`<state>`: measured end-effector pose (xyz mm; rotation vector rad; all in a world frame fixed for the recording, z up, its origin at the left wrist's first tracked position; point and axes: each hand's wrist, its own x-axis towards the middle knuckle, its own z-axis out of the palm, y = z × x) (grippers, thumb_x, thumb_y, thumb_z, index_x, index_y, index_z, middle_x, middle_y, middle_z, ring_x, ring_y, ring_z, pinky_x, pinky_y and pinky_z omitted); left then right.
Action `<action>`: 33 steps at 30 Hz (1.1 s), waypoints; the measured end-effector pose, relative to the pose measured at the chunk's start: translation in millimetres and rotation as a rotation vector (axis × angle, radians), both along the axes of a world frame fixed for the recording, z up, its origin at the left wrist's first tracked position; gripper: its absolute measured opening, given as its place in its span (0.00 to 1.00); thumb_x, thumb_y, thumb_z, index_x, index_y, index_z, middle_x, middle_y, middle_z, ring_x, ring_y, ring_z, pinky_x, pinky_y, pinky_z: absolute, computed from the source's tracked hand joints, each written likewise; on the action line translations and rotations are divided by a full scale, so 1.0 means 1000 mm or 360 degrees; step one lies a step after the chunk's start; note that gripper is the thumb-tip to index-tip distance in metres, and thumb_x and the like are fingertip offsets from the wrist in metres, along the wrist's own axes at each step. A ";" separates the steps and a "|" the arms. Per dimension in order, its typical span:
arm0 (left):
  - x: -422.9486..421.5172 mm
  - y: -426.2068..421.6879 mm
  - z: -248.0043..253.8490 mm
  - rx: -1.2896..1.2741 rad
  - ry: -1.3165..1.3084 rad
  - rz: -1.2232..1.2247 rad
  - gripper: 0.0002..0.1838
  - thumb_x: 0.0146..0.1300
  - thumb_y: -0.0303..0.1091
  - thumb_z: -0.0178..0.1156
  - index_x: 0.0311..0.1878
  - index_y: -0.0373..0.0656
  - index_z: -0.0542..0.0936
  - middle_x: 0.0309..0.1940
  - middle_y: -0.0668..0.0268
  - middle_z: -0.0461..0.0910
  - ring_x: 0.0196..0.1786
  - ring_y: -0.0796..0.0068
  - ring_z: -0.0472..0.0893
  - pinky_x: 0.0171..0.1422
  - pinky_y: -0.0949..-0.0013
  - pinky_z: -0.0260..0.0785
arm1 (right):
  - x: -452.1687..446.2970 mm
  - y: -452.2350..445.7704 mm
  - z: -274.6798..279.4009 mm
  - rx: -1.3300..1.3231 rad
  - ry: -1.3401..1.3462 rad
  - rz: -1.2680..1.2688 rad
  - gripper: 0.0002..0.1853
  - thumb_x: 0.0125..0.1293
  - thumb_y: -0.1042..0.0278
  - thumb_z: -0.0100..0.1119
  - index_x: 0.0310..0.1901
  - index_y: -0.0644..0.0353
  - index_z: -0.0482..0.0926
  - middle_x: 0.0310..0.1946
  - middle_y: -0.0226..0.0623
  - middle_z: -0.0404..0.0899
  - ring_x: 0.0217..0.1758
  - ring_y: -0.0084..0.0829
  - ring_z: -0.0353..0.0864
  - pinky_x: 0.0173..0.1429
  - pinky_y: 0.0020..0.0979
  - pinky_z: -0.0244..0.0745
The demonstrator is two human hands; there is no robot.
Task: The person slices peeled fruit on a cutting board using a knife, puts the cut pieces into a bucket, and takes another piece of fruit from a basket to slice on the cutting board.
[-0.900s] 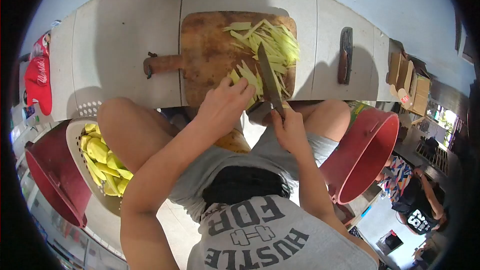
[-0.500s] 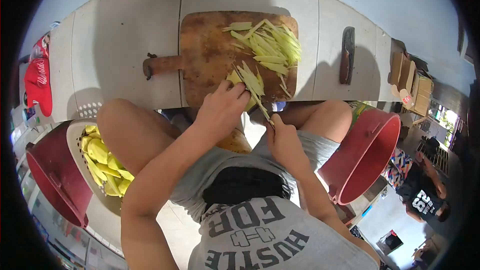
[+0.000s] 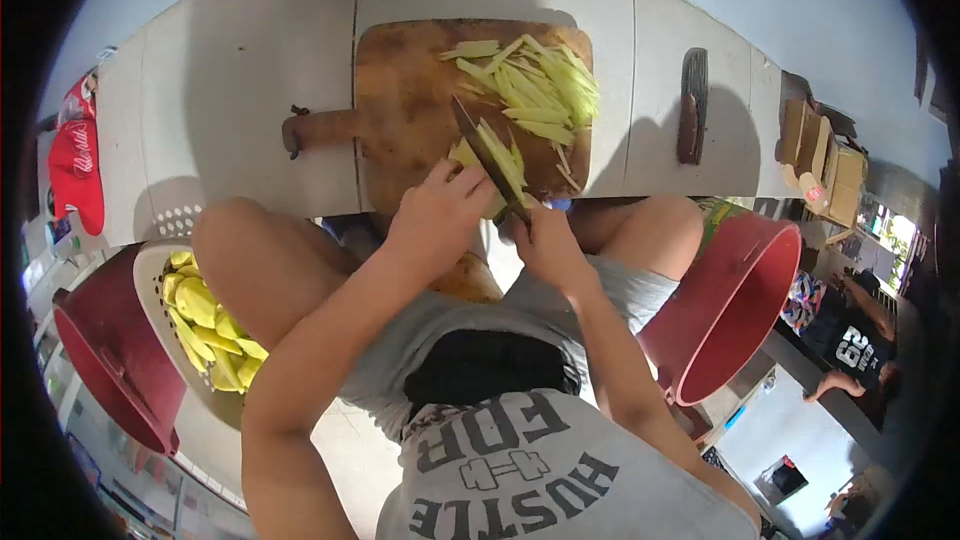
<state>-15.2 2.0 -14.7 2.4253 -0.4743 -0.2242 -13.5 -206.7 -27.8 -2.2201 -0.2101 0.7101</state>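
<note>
Yellow-green piece: located on the lower middle part of the cutting board, near the board's near edge and partly hidden by the left hand. Left-hand fingers: bent, set close together, bearing on the piece. Right hand: fingers closed around the handle of the knife; the handle is mostly covered. The blade slants up and to the left, directly beside the piece, tip pointing across the board. Cut slices lie along the right side of the blade.

Edges and room: the near edge of the board lies about level with the near edge of the tiled counter, and both wrists are on the near side of it. Bare wood extends across the left half of the board. A pile of strips occupies the upper right part, close to the right edge. Bare tile separates the board from a dark elongated object on the right.

Containers: a perforated colander beside the left leg holds yellow pieces. A left red bucket stands next to it. A right red bucket stands beside the right leg, its inner wall visible.
</note>
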 end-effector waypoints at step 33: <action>-0.003 0.010 -0.011 -0.0037 -0.0154 -0.0014 0.20 0.50 0.22 0.63 0.49 0.42 0.79 0.50 0.62 0.80 0.58 0.54 0.78 0.55 0.57 0.79 | -0.017 -0.001 0.032 -0.0276 -0.0104 -0.0048 0.06 0.71 0.73 0.56 0.43 0.67 0.71 0.27 0.64 0.78 0.34 0.67 0.79 0.35 0.57 0.71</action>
